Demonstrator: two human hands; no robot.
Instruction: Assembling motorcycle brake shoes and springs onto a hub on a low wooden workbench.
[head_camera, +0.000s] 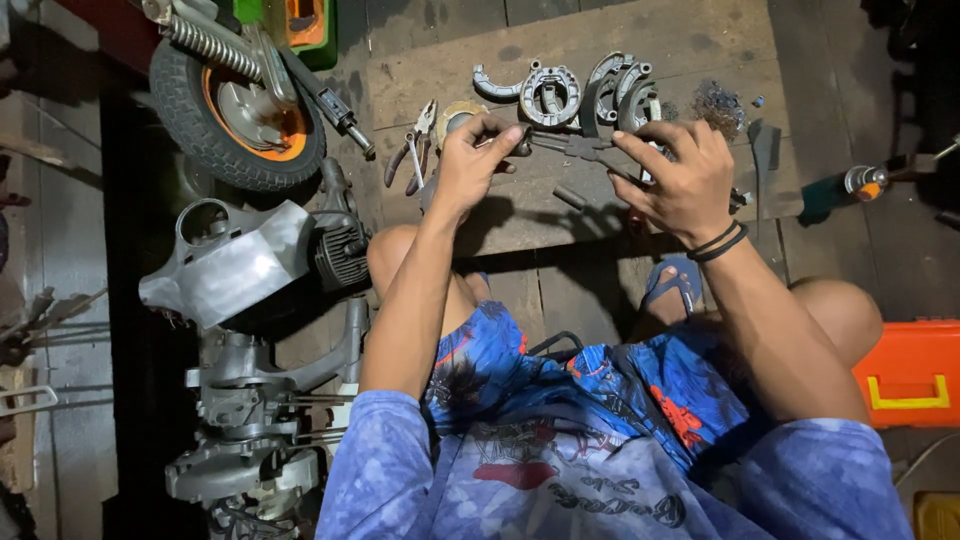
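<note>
dark metal pliers (585, 150) held between left hand (470, 165) and right hand (680, 180).

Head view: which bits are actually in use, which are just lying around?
In use:
left hand
right hand
dark pliers-like tool held between both hands
curved metal shoes just beyond it

Lying about:
red-handled pliers
wheel
engine parts
orange case

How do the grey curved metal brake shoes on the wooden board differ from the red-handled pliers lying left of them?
The grey curved metal brake shoes are broad arc-shaped castings, several grouped together; the red-handled pliers are a single slim tool with two long handles. The shoes lie beyond the right hand, the pliers beside the left hand. Both rest untouched on the wooden board.
</note>
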